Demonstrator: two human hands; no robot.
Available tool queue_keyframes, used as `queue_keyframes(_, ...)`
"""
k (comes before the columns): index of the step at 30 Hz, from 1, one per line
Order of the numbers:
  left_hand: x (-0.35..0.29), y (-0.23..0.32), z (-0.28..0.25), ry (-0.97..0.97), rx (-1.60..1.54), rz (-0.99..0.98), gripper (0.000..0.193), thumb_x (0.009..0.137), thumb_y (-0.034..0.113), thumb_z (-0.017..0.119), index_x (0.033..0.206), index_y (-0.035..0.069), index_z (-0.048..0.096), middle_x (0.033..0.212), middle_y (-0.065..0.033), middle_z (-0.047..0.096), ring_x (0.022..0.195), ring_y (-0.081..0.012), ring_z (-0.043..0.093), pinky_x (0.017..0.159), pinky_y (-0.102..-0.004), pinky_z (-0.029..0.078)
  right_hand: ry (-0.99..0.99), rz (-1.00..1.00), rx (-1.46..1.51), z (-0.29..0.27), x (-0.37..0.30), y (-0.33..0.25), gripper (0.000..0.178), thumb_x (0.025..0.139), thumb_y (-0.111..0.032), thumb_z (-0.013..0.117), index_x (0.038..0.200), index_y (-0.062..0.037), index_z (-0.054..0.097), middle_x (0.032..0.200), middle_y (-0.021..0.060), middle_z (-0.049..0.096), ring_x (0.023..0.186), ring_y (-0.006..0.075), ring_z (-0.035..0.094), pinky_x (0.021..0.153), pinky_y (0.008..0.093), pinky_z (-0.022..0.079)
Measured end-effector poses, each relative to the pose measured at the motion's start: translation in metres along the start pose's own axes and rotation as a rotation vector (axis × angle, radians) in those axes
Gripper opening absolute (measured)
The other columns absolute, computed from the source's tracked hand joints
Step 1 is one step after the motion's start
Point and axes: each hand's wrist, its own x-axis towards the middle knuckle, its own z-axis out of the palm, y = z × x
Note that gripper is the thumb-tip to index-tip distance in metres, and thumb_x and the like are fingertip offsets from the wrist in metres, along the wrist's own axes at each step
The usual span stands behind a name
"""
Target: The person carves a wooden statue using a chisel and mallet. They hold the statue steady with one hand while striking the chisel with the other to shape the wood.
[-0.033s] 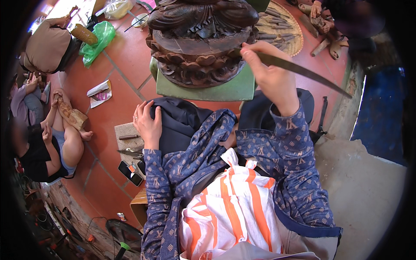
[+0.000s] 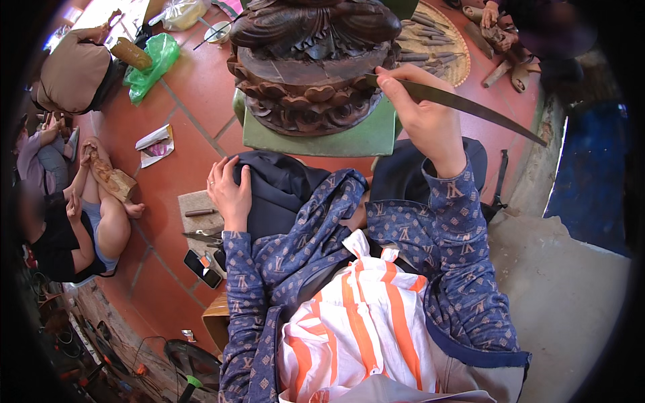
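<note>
A dark carved wooden statue (image 2: 316, 33) rises in front of me, its round base (image 2: 309, 97) cut with lotus petals. Beneath it lies a green board (image 2: 319, 140). My right hand (image 2: 426, 117) is closed on a long, flat, tapering metal blade (image 2: 480, 107), pinched near one end. That end is at the right rim of the base; I cannot tell if it touches. The far end of the blade points out to the right. My left hand (image 2: 228, 191), with a ring, rests on my dark-clothed knee, fingers spread and nothing in them.
Right of the statue, a round woven tray (image 2: 458, 54) bears several carving tools. At my left are a board (image 2: 195, 201) with tools and a phone (image 2: 199, 263). Other people sit at the left, one with a wood carving (image 2: 111, 178); another person's hand (image 2: 492, 15) shows upper right.
My right hand and the blade have shifted very slightly to the right. My left hand and the statue stay in place.
</note>
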Motion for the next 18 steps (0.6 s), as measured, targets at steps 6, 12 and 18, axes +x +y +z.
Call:
queue_keyframes(6, 0.001, 0.001, 0.0, -0.004, -0.017, -0.001, 0.031, 0.09, 0.031, 0.064, 0.116, 0.013, 0.068, 0.13, -0.009, 0.06, 0.128, -0.0316, 0.048, 0.107, -0.0446, 0.036, -0.016, -0.167, -0.206, 0.005, -0.004, -0.009, 0.013, 0.087, -0.01, 0.068, 0.083, 0.002, 0.067, 0.079, 0.0122, 0.069, 0.07, 0.0221, 0.067, 0.064, 0.0305, 0.05)
queue_keyframes(12, 0.0, 0.0, 0.001, 0.005, 0.002, 0.003, 0.032, 0.091, 0.031, 0.064, 0.116, 0.013, 0.068, 0.129, -0.0089, 0.06, 0.128, -0.0319, 0.048, 0.107, -0.0445, 0.036, -0.041, -0.022, 0.005, -0.004, -0.003, 0.002, 0.009, 0.087, -0.007, 0.068, 0.087, 0.0016, 0.068, 0.082, 0.0102, 0.07, 0.074, 0.0196, 0.069, 0.067, 0.0279, 0.051)
queue_keyframes(18, 0.0, -0.001, 0.0, -0.013, -0.011, -0.006, 0.032, 0.091, 0.031, 0.064, 0.117, 0.013, 0.068, 0.13, -0.01, 0.06, 0.128, -0.0324, 0.048, 0.107, -0.0447, 0.036, -0.097, -0.165, -0.155, -0.006, 0.001, -0.001, 0.01, 0.086, -0.009, 0.069, 0.088, 0.0008, 0.067, 0.082, 0.0131, 0.067, 0.074, 0.0265, 0.068, 0.067, 0.0324, 0.052)
